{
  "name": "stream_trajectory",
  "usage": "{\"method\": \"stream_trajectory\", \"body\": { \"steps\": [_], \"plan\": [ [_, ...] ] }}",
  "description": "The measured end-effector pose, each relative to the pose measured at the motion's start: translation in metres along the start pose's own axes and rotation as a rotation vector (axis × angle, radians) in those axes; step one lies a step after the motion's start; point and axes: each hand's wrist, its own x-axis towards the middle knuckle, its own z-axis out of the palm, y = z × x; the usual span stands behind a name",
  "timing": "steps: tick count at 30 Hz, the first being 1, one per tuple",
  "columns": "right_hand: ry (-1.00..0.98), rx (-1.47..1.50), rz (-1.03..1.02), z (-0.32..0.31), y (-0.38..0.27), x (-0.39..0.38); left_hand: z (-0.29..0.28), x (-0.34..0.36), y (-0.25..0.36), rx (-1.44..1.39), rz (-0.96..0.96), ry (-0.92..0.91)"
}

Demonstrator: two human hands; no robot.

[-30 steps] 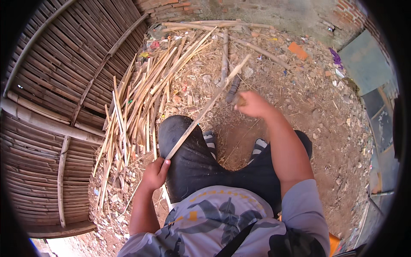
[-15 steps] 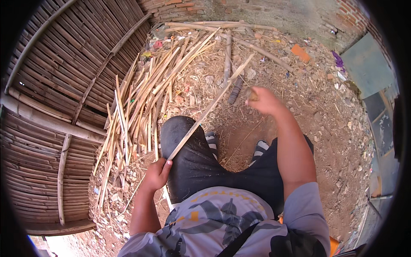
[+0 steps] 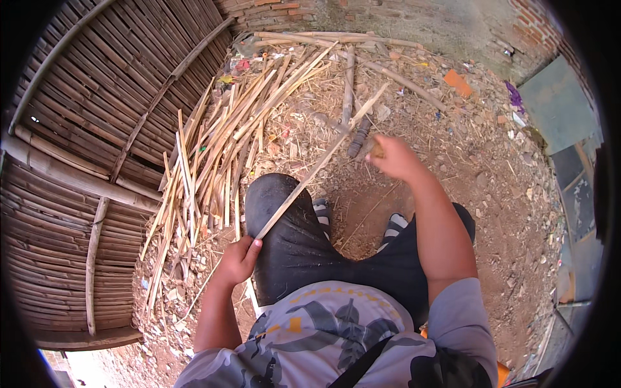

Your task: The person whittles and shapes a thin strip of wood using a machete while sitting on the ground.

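My left hand [image 3: 239, 262] is closed round the lower end of a long split bamboo strip [image 3: 304, 183]. The strip slants up and away to the right across my left thigh, its far end pale and frayed. Ahead of my right knee, my right hand [image 3: 396, 160] is closed on the wooden handle of a knife [image 3: 377, 150]. Its blade is smeared by motion and seems to reach left toward the strip's upper part; whether it touches, I cannot tell. Beneath the strip's far part lies a dark ribbed piece [image 3: 359, 137] on the ground.
A heap of split bamboo strips [image 3: 223, 152] lies to the left, beside a bamboo slat wall [image 3: 71, 258]. Thicker bamboo poles [image 3: 348, 84] lie ahead near a brick wall [image 3: 388, 19]. An orange fragment [image 3: 458, 83] and rubble cover the right. Grey panels [image 3: 559, 100] stand far right.
My right hand has moved slightly left and down with the knife, and its blade has swung left toward the strip. The left hand keeps its hold with little movement.
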Motion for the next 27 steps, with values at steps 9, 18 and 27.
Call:
{"method": "stream_trajectory", "body": {
  "steps": [9,18,27],
  "plan": [
    [-0.075,-0.288,-0.297,0.018,-0.030,-0.008,-0.001,0.000,0.001,-0.035,-0.018,-0.011],
    [0.278,0.002,0.078,0.015,0.017,0.012,0.002,0.001,-0.004,-0.053,-0.021,0.001],
    [0.036,-0.154,-0.229,0.021,-0.019,-0.003,-0.001,-0.001,-0.002,-0.095,-0.017,-0.022]
  ]
}}
